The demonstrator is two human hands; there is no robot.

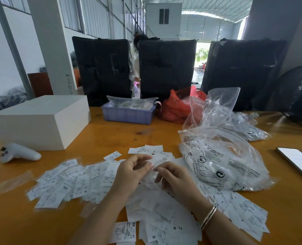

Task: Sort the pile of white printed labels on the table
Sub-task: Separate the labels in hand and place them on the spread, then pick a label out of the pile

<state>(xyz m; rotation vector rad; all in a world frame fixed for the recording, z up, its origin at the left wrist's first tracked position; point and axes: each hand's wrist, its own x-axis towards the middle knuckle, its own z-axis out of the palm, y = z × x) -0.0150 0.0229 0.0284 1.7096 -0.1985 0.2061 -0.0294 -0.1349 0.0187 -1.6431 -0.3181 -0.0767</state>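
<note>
**Op:** Nearest me, at the bottom centre of the frame, loose labels (124, 231) lie flat on the table (100, 135); I can read S, M and XL on some. The pile runs from there up through the middle and out to the lower left and lower right.

**Desk:** And the hands?

**Op:** Both are over the middle of the pile. My left hand (131, 171) has its fingers curled inward, fingertips toward the right hand (173, 175), whose fingers are also curled. Something pale and blurred sits between them. It may be a label or a bit of clear film, and I can't tell which, or which hand holds it.

**Desk:** So which step?

**Op:** I'd judge it early: singling out one piece to read its size. No separate stacks are visible yet.

**Desk:** Next move?

**Op:** Probably a fine pinch to lift one label free of its neighbours, then a bare spot to start a stack. The clear bag (222, 161) at centre right touches the pile, so the left side, below the white box (40, 119), looks easier.
</note>
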